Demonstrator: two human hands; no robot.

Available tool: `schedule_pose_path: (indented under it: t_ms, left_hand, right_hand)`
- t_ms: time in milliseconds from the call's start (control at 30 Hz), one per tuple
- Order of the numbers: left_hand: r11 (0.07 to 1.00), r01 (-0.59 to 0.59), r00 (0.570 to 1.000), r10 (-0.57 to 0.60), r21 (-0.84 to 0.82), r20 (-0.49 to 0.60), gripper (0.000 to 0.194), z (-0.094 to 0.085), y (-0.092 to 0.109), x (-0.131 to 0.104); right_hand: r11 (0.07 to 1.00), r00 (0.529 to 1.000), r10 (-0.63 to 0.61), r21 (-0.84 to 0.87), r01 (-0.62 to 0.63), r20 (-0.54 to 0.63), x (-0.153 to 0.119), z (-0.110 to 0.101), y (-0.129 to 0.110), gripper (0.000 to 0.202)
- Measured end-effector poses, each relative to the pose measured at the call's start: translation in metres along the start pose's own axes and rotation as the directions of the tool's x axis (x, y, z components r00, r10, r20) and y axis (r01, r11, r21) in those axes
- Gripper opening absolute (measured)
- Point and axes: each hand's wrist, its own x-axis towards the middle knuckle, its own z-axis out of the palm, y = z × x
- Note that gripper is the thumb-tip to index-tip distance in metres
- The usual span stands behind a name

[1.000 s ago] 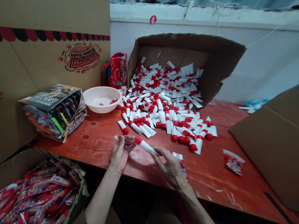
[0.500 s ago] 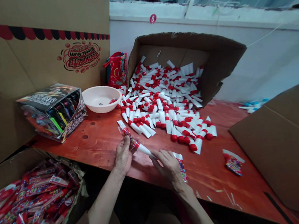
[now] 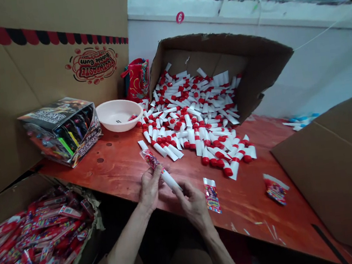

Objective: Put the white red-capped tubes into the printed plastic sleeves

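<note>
Near the table's front edge, my left hand (image 3: 149, 188) pinches a colourful printed plastic sleeve (image 3: 150, 158) with a clear end pointing away from me. A white squeeze tube (image 3: 169, 179) extends out of the sleeve toward me, its cap end inside. My right hand (image 3: 195, 203) is closed with thumb and fingers on the tube's flat white tail. Just right of that hand, a flat printed sleeve (image 3: 212, 196) lies on the table. Beyond both hands spreads a heap of white tubes with red caps (image 3: 190, 117), spilling from a cardboard box (image 3: 253, 60) on its side.
A carton of red wrapped tubes (image 3: 33, 248) stands low at left. A display box (image 3: 66, 130) and a pink basin (image 3: 119, 115) sit at back left. Another printed packet (image 3: 275, 190) lies on the red table (image 3: 246, 209) at right, near a large cardboard piece (image 3: 338, 172).
My right hand has shifted slightly down and left, baring the flat sleeve beside it. The left thumb has slid toward the white tube, and less of the red cap shows.
</note>
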Motion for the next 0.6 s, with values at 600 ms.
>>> schedule_pose_path:
  t_ms: [600]
  left_hand:
    - [0.974,0.054,0.994,-0.032,-0.219,0.103,0.041,0.026,0.005,-0.040]
  right_hand:
    - [0.922,0.996,0.068,0.385,-0.041,-0.057,-0.009,0.010,0.024,0.034]
